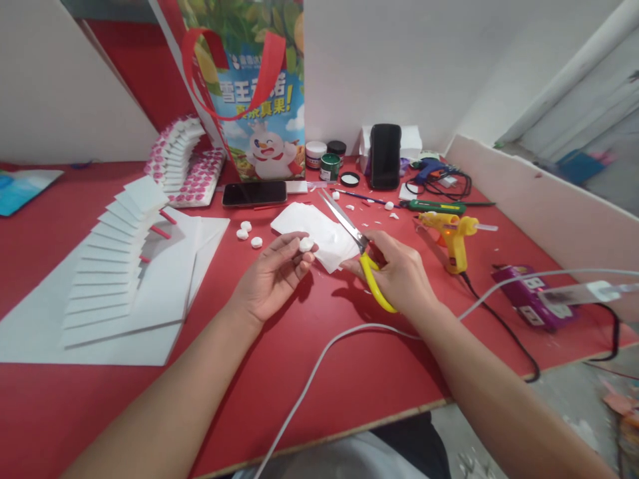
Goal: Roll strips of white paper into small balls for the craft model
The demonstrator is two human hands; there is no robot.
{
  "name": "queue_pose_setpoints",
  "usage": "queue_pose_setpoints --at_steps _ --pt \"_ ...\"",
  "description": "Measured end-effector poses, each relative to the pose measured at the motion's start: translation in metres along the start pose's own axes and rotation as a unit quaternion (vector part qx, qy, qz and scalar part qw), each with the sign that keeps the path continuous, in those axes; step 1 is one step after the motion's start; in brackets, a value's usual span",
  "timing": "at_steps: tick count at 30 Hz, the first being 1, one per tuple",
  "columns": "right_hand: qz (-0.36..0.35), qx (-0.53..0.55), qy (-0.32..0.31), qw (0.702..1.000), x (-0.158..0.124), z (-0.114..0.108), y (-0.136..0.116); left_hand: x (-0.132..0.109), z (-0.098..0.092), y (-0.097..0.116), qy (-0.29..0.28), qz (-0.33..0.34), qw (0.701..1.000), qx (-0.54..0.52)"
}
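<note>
"Head view, pls: what's L hand (274, 276) up to?"
"Pinching 1 white disc (306, 245) between thumb & fingertips, by the near edge of a pile of white paper (299, 219) on the red worktop (309, 372). Can't count the sheets."
"And R hand (404, 269)?"
"Curled round the yellow handles of 1 pr scissors (349, 226); blades point away & to the left, over the paper."
"More discs?"
"Yes, 3 loose discs (242, 234) grouped on the worktop, left of the paper, near L hand."
"What's at the back?"
"1 bag (272, 150) w/ red handles; 2 phones, i.e. 1 flat phone (254, 193) & 1 upright phone (385, 156); 3 jars (330, 167) close together, w/ 1 loose lid (350, 178) just in front."
"Right side?"
"1 yellow glue gun (453, 243), 1 green-handled tool (436, 207) beyond it, 1 purple box (532, 299) nearer the edge. Also a pale cable (334, 339) crossing under R forearm."
"Left?"
"1 stepped fan of white panels (107, 273), too overlapped for an exact no., on big white sheets (34, 339); 3 red sticks (160, 232) show at its right edge."
</note>
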State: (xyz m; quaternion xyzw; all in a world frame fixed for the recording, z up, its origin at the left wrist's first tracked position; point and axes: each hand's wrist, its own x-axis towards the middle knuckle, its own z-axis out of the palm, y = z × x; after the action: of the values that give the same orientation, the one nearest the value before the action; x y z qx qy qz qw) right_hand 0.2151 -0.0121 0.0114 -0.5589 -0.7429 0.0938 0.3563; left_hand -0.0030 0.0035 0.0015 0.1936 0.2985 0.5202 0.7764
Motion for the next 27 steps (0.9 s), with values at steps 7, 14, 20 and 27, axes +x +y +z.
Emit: queue_pose_setpoints --at_steps 7,14,20,27 --pt "-0.02 0.004 -0.068 0.997 -0.002 -0.004 -0.004 -0.001 0.0 0.0 -0.01 -0.01 1.0 -0.006" --pt "-0.068 -0.035 -0.122 0.99 -0.005 -0.002 -0.011 0.0 -0.001 -0.003 -0.019 0.012 1.0 -0.007" --pt "-0.055 -0.057 -0.136 0.988 -0.006 -0.001 -0.015 0.0 -0.001 -0.003 -0.035 0.025 0.999 0.026" --pt "-0.077 -0.058 -0.121 0.988 -0.007 0.0 -0.014 -0.001 0.0 -0.004 -0.028 0.025 0.999 0.038"
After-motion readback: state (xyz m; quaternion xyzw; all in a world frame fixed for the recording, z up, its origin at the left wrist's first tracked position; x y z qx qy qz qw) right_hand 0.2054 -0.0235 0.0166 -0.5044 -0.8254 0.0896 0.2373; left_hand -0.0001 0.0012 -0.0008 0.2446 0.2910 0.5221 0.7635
